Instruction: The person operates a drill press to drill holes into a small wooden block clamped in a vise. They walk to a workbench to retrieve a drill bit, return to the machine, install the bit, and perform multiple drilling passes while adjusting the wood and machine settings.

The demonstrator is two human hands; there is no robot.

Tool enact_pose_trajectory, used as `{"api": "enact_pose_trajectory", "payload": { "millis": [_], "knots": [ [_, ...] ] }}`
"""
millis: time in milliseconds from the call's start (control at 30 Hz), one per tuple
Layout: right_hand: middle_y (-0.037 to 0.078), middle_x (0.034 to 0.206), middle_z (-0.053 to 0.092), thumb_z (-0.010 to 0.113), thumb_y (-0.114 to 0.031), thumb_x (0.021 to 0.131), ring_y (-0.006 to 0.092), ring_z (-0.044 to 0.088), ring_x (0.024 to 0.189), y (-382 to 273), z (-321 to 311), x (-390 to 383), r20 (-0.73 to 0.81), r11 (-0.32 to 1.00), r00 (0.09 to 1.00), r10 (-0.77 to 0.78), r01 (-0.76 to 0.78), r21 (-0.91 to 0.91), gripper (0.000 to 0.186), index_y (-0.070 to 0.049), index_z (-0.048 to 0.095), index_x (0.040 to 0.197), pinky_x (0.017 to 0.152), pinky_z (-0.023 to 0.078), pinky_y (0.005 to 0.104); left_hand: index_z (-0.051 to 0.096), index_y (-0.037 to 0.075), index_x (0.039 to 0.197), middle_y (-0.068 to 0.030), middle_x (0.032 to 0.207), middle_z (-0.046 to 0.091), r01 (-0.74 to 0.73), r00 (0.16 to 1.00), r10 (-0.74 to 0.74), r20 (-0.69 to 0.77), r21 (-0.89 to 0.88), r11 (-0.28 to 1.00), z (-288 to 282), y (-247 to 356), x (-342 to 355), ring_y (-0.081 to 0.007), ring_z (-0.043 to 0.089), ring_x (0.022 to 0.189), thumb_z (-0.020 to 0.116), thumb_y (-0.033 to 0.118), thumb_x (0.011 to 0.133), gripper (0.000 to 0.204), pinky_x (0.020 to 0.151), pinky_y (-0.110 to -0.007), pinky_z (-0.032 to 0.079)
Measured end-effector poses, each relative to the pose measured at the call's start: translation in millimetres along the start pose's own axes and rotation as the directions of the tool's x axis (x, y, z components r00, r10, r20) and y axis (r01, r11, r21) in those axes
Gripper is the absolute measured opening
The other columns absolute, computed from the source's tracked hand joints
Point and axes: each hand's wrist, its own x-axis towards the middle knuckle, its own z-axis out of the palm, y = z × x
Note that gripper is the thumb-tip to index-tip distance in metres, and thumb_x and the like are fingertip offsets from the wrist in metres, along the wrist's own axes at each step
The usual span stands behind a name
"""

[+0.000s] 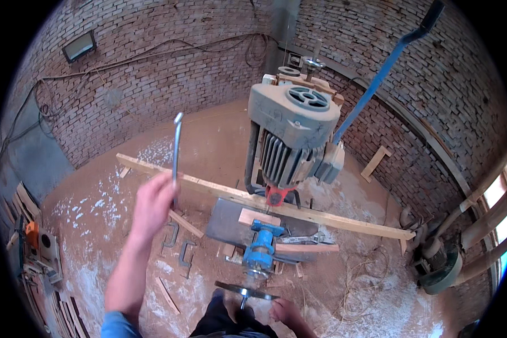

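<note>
My left hand point(155, 203) is raised at centre left, closed round an upright steel wrench point(177, 143). My right hand point(281, 310) grips the metal handwheel point(256, 294) at the bottom centre, on a blue feed housing point(259, 253). Ahead stands a drilling machine with a grey motor point(281, 152) and red fitting point(276, 196). A long timber beam point(352, 221) lies across the machine's dark bed point(222, 222), with a short wooden block point(248, 216) beside the blue housing.
Brick walls point(163, 67) surround me, hung with cables. C-clamps point(183, 259) and offcuts lie on the dusty floor point(96, 236). A blue lever point(377, 79) rises at the right. A green blower point(438, 276) with hoses stands lower right; wood and machinery point(48, 262) stand at left.
</note>
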Motion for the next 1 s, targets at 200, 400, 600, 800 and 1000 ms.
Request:
{"api": "enact_pose_trajectory", "payload": {
  "millis": [200, 400, 600, 800, 1000],
  "knots": [
    [0.009, 0.072, 0.064, 0.050, -0.022, 0.092, 0.0117, 0.057, 0.055, -0.5, 2.8, -6.4, -0.191, 0.936, 0.972, 0.138, -0.065, 0.346, 0.030, 0.006, 0.057, 0.102, 0.051, 0.049, 0.0265, 0.065, 0.000, 0.100, -0.0094, 0.068, 0.057, -0.366, 0.930, 0.342, 0.134, 0.415, 0.833, 41.5, 75.8, 204.8, -0.0152, 0.053, 0.061, 0.055, 0.026, 0.086, 0.031, 0.061, -0.031, 0.046],
    [0.022, 0.107, 0.060, 0.052, -0.066, 0.079, 0.0277, 0.059, 0.100, 8.6, 1.7, -9.8, -0.158, 0.897, 0.954, 0.254, -0.171, 0.407, 0.084, -0.003, 0.039, 0.133, 0.093, 0.041, 0.0424, 0.068, 0.003, 0.088, -0.0199, 0.089, 0.065, -0.541, 0.839, 0.413, 0.354, 0.620, 0.568, 142.9, 96.1, 326.5, -0.0359, 0.063, 0.086, 0.049, 0.016, 0.078, 0.026, 0.077, -0.041, 0.050],
    [0.011, 0.069, 0.062, 0.050, -0.020, 0.094, 0.0133, 0.056, 0.053, -33.4, 27.4, -1.9, -0.458, 0.858, 0.857, 0.236, 0.037, 0.512, 0.028, 0.006, 0.056, 0.101, 0.049, 0.047, 0.0265, 0.068, 0.001, 0.087, -0.0149, 0.078, 0.066, -0.640, 0.764, 0.248, 0.595, 0.655, 0.401, 177.9, 84.5, 392.1, -0.0231, 0.063, 0.070, 0.055, 0.026, 0.082, 0.029, 0.067, -0.036, 0.050],
    [0.009, 0.070, 0.062, 0.049, -0.020, 0.094, 0.0121, 0.055, 0.052, -48.3, 23.1, 4.0, -0.461, 0.850, 0.825, 0.326, -0.042, 0.524, 0.028, 0.005, 0.057, 0.099, 0.048, 0.045, 0.0259, 0.067, 0.002, 0.092, -0.0110, 0.076, 0.066, -0.562, 0.826, 0.504, 0.252, 0.417, 0.714, 140.4, 100.5, 302.9, -0.0202, 0.062, 0.069, 0.057, 0.025, 0.082, 0.027, 0.067, -0.034, 0.050],
    [0.008, 0.069, 0.062, 0.048, -0.018, 0.094, 0.0111, 0.055, 0.053, -39.1, 9.4, 8.6, -0.486, 0.817, 0.785, 0.385, -0.044, 0.575, 0.025, 0.004, 0.058, 0.098, 0.049, 0.045, 0.0251, 0.055, 0.005, 0.065, -0.0019, 0.061, 0.051, -0.342, 0.932, 0.357, -0.055, 0.183, 0.922, 108.6, -73.1, 196.1, -0.0090, 0.044, 0.055, 0.051, 0.030, 0.091, 0.036, 0.051, -0.025, 0.032]
  ]
}}
